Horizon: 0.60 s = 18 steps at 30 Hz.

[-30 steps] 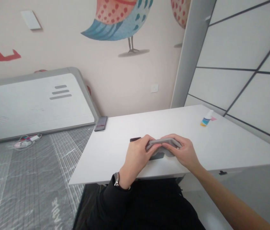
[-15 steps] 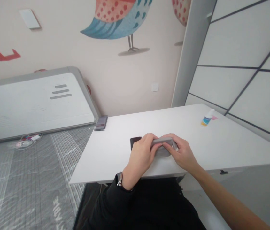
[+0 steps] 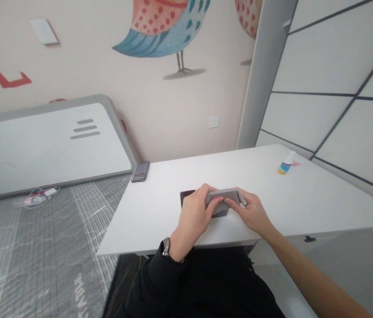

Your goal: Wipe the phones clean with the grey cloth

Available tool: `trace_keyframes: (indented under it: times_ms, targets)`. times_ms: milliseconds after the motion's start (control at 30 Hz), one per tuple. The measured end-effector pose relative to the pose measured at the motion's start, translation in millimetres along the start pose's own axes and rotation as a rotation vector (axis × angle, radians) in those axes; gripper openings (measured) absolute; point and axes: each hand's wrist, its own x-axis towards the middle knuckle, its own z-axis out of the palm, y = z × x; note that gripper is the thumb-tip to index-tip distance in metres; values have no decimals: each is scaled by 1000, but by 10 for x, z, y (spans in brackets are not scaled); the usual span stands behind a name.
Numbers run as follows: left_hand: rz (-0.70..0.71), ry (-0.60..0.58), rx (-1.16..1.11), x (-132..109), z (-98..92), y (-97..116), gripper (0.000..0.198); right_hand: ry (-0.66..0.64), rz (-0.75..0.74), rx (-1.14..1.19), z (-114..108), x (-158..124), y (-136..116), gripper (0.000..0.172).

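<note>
My left hand (image 3: 197,208) and my right hand (image 3: 250,211) are closed on opposite ends of a grey folded case (image 3: 227,194), held above the front part of the white table (image 3: 160,221). Both thumbs press its near side, with the fingers behind it. At its right end a folded edge and a small whitish bit show. Beneath the hands lies a dark flat thing (image 3: 185,194), rounded at its corner like a phone or tablet; my left hand and the case hide most of it.
Toward the back right stand a white bottle with a blue and yellow label (image 3: 284,164) and a pink slip (image 3: 296,163). A blurred dark item (image 3: 140,171) sits at the back left corner. A large whiteboard (image 3: 40,150) leans against the wall; cables (image 3: 37,198) lie on the floor.
The grey case has tilted between my hands, so more of its near face shows and its right end looks more angular. My hands have hardly moved.
</note>
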Motion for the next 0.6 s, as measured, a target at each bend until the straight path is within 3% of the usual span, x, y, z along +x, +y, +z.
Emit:
trace_keyframes:
  times_ms: [100, 267, 433, 600]
  targets:
    - [3, -11, 9, 6, 0, 5, 8, 7, 12, 29, -1, -19, 16, 44]
    - [97, -49, -32, 44, -6, 13, 28, 8, 17, 77, 22, 19, 5, 46]
    - [118, -88, -27, 55, -5, 21, 18, 20, 36, 110, 51, 6, 40, 57]
    - [138, -126, -69, 75, 2, 28, 25, 20, 64, 119, 40, -23, 80, 63]
